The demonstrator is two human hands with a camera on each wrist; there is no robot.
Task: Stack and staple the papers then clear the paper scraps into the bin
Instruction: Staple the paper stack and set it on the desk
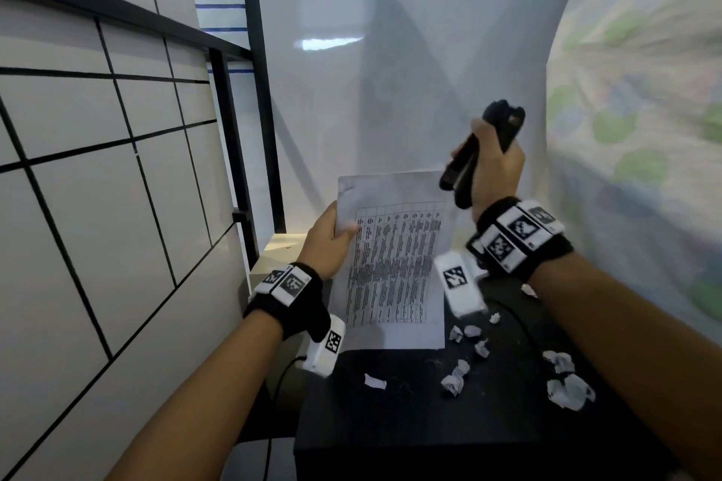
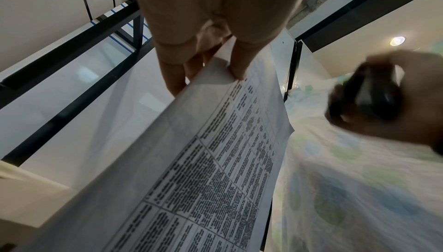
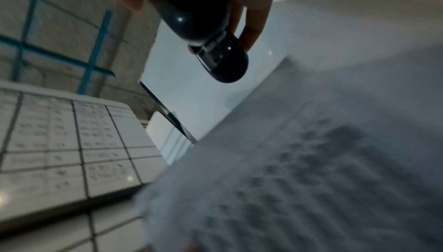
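Observation:
My left hand point(image 1: 332, 236) pinches the upper left edge of the printed papers point(image 1: 394, 262), lifted upright above the black table point(image 1: 390, 414); the left wrist view shows thumb and fingers point(image 2: 237, 62) clamped on the papers point(image 2: 215, 170). To the right of the sheets' top corner, my right hand point(image 1: 494, 164) grips a black stapler point(image 1: 469, 160) in the air, apart from the paper. The stapler point(image 3: 206, 34) fills the top of the right wrist view, with the blurred papers point(image 3: 299, 180) below it. Several crumpled paper scraps point(image 1: 457, 379) lie on the table.
A white tiled wall point(image 1: 97, 168) with a black metal frame point(image 1: 250, 90) stands on the left. Floral fabric point(image 1: 633, 129) fills the right side. A black cable point(image 1: 273, 394) hangs by the table's left edge. More scraps point(image 1: 568, 389) lie near the table's right side.

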